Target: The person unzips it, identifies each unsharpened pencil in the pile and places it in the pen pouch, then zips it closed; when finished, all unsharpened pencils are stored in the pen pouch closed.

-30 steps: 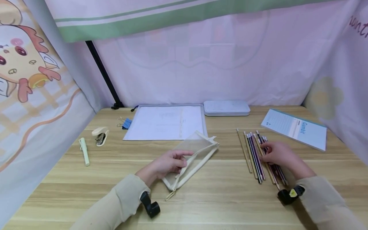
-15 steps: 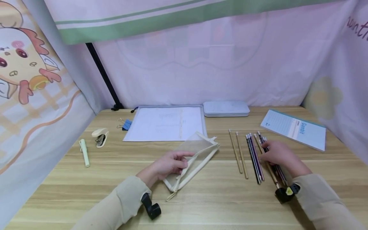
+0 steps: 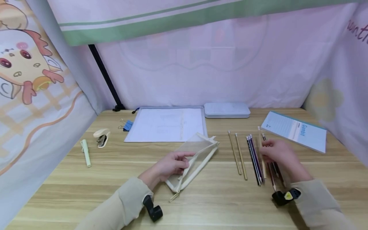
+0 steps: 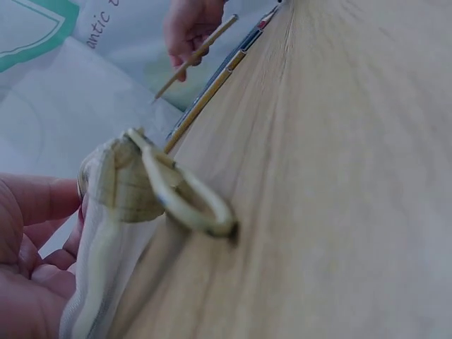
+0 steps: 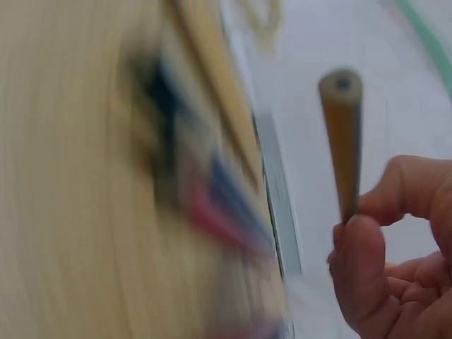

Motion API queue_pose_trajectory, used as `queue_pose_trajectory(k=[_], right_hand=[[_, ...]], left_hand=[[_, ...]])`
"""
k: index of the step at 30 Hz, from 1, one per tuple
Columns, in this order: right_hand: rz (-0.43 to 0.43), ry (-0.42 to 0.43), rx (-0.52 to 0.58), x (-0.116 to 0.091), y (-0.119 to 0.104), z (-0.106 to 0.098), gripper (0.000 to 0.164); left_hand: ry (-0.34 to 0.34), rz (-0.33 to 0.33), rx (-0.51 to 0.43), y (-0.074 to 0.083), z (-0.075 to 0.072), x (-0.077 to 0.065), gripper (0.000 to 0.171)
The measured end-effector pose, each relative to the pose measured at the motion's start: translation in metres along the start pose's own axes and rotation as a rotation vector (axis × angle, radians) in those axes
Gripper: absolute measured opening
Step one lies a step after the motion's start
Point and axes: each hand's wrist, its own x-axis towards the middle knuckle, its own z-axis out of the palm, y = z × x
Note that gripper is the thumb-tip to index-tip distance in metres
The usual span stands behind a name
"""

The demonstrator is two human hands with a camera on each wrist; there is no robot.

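Note:
My right hand (image 3: pixel 278 152) pinches a gold-coloured pencil (image 5: pixel 344 148) between thumb and fingertips. In the left wrist view this pencil is raised over the table. Below and beside that hand lie several dark-striped pencils (image 3: pixel 271 175), partly hidden by it. Left of it is another small bunch of dark pencils (image 3: pixel 253 159). Two gold pencils (image 3: pixel 234 153) lie further left, side by side and apart from the bunch. My left hand (image 3: pixel 171 165) grips the edge of a cream mesh zip pouch (image 3: pixel 192 145), whose mouth gapes; its zipper pull loop (image 4: pixel 187 194) hangs at the near end.
Behind the pouch lies a clipboard-like board with white paper (image 3: pixel 166 124), and a pale flat case (image 3: pixel 227 110) is beside it. A blue notepad (image 3: pixel 294 131) lies at right. To the left are a blue binder clip (image 3: pixel 127 125), a stapler (image 3: pixel 102 138) and a pale green pen (image 3: pixel 86 153).
Two gold pencils slid left, away from the dark bunch. A third gold pencil, now in my right hand, has come out of the right-hand pencils. My left hand stays on the pouch.

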Motion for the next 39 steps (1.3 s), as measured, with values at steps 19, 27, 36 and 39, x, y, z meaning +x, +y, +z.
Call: queue_pose_trajectory(k=[19, 27, 36, 39], right_hand=[[0.020, -0.039, 0.777, -0.008, -0.096, 0.141, 0.036], [0.036, -0.071, 0.842, -0.019, -0.102, 0.160, 0.040], [0.004, -0.016, 0.658, -0.016, -0.078, 0.116, 0.050], [-0.049, 0.011, 0.507, -0.013, -0.060, 0.085, 0.055]], left_hand=[[0.119, 0.081, 0.045, 0.005, 0.023, 0.000, 0.047], [0.196, 0.126, -0.045, 0.008, 0.027, 0.000, 0.046], [0.217, 0.133, -0.059, 0.008, 0.027, -0.005, 0.046], [0.239, 0.130, -0.059, 0.008, 0.025, -0.006, 0.045]])
